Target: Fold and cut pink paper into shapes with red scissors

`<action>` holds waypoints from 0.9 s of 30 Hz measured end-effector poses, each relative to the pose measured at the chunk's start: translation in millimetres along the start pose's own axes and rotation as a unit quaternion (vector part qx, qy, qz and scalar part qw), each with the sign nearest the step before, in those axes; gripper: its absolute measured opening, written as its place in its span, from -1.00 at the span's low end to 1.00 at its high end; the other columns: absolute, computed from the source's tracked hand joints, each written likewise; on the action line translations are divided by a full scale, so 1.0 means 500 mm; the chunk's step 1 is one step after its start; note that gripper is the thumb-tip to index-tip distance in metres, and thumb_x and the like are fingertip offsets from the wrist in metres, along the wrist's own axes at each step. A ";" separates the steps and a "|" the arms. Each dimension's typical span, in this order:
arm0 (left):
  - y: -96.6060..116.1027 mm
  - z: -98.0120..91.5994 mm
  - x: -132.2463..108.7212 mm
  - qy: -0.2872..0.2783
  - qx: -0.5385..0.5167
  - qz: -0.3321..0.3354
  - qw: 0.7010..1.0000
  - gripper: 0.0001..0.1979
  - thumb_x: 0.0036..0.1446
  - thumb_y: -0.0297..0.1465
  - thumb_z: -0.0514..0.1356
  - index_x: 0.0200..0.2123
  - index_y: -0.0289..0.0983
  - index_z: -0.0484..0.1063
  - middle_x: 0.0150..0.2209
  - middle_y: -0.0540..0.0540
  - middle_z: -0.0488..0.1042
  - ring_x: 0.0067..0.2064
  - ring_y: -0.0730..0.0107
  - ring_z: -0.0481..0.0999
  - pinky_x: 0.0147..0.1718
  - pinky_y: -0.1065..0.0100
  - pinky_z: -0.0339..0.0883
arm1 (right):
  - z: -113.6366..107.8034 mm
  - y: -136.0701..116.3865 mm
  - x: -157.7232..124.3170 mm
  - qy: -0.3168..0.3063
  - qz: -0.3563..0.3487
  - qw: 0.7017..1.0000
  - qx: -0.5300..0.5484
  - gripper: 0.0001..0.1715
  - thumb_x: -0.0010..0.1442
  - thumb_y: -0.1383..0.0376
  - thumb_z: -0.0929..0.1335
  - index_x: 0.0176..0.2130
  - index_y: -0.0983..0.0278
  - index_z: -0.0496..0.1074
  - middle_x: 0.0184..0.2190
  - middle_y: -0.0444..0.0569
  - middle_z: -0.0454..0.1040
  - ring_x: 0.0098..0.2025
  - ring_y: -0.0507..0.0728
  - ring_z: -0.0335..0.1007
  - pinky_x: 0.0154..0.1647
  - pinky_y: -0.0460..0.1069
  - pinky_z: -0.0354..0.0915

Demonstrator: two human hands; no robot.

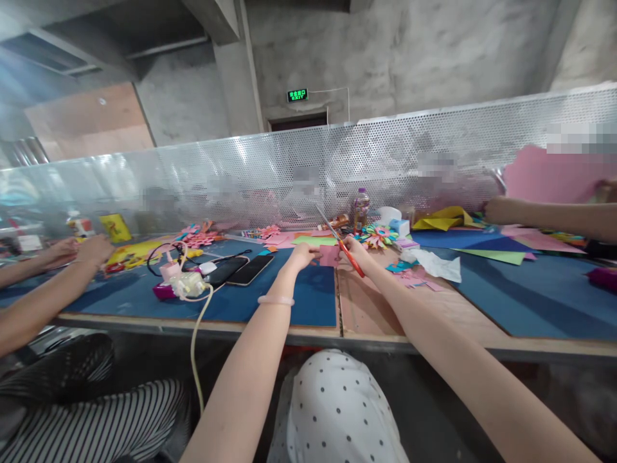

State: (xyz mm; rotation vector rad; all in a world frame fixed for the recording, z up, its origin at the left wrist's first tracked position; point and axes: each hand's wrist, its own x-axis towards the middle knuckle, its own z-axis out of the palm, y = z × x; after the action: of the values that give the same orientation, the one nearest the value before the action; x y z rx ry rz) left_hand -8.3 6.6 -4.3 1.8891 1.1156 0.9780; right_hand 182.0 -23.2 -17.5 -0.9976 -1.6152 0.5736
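Observation:
My left hand (303,255) pinches the left edge of a small pink piece of paper (328,256) just above the table. My right hand (355,251) is closed on a pair of scissors (352,258) with orange-red handles. The metal blades point up and away, and the handles lie beside the paper's right edge. Whether the scissors touch the paper I cannot tell. Behind my hands lie green and pink paper sheets (315,240). A multicoloured paper flower (379,236) sits just beyond my right hand.
A bottle (361,209) stands near the perforated metal partition (270,173). Left of my arm lie phones (250,269) and a power adapter (190,283) with a hanging cable. White tissue (439,265) and pink scraps lie right. Other people's hands (94,249) work on both sides.

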 end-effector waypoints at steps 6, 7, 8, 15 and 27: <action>-0.002 -0.001 0.000 -0.010 0.024 0.008 1.000 -0.86 -0.03 -0.51 0.22 -0.34 -0.36 0.52 -0.30 -0.14 0.54 -0.26 0.29 0.51 -0.36 0.29 0.45 | 0.000 0.007 0.001 -0.002 -0.010 1.000 -0.010 -0.84 -0.18 0.36 0.27 -0.45 0.26 0.22 -0.50 -0.16 0.33 -0.43 0.04 0.27 -0.39 -0.06 0.21; -0.001 -0.001 -0.001 -0.010 0.025 0.006 1.000 -0.86 -0.02 -0.51 0.21 -0.34 -0.36 0.52 -0.30 -0.14 0.54 -0.26 0.30 0.51 -0.36 0.29 0.44 | 0.000 0.006 0.000 -0.002 -0.009 1.000 -0.010 -0.84 -0.17 0.36 0.27 -0.45 0.26 0.22 -0.50 -0.16 0.33 -0.43 0.04 0.28 -0.39 -0.06 0.21; -0.001 0.000 -0.001 -0.008 0.025 0.005 1.000 -0.86 -0.02 -0.51 0.22 -0.33 -0.36 0.52 -0.30 -0.14 0.54 -0.27 0.30 0.51 -0.37 0.30 0.44 | 0.000 0.005 -0.001 -0.001 -0.008 1.000 -0.009 -0.84 -0.17 0.35 0.28 -0.44 0.26 0.22 -0.50 -0.16 0.33 -0.43 0.04 0.28 -0.39 -0.06 0.21; 0.002 -0.002 -0.003 0.010 0.059 0.004 0.998 -0.83 -0.05 -0.51 0.21 -0.33 -0.35 0.53 -0.30 -0.13 0.54 -0.42 0.41 0.46 -0.52 0.42 0.35 | 0.002 -0.005 -0.006 0.008 0.009 1.000 -0.017 -0.79 -0.17 0.31 0.33 -0.45 0.26 0.21 -0.51 -0.17 0.31 -0.46 0.03 0.27 -0.44 -0.07 0.22; 0.015 -0.004 -0.013 0.027 0.104 -0.009 0.994 -0.83 -0.10 -0.38 0.27 -0.40 -0.34 0.51 -0.56 -0.03 0.45 -0.59 0.53 0.32 -0.65 0.51 0.06 | 0.014 0.009 -0.002 0.008 0.032 0.999 0.009 -0.69 -0.19 0.27 0.37 -0.41 0.24 0.19 -0.52 -0.19 0.33 -0.49 0.04 0.31 -0.47 -0.05 0.27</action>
State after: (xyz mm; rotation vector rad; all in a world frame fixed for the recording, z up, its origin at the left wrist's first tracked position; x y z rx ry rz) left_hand -9.6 -1.6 1.6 2.0235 1.3069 0.9377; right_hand 176.9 -20.9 -23.6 -1.0406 -1.5669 0.6211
